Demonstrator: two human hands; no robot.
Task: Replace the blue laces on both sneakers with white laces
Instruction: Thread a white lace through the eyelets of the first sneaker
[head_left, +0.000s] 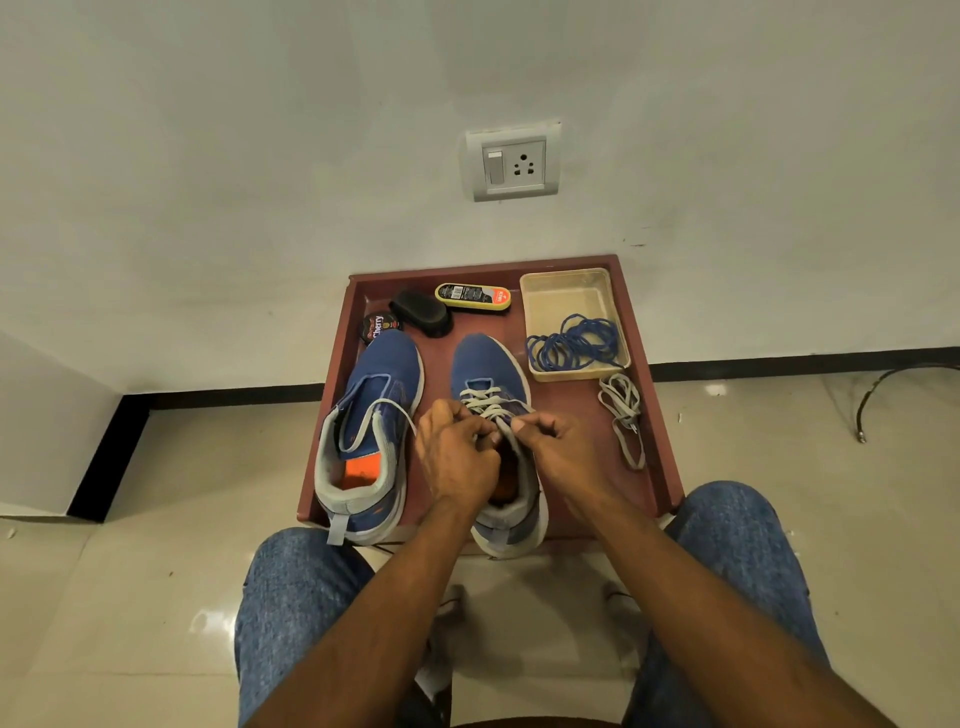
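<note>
At six o'clock on the maroon tray (660, 415), I see my left hand (457, 452) and right hand (558, 447) pinching the white flat lace (485, 402) over the right blue mesh sneaker (493, 415); uneven pulling could, I judge, leave one end short.

You face a pale wall (260, 156), socket plate (512, 163) at 12 o'clock; black skirting (779, 361) borders glossy cream floor tiles (130, 597).

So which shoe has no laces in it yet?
The left sneaker, beside the polish tin. Its eyelets are bare, while the right sneaker, under both hands, already has white lace crisscrossed.
</note>
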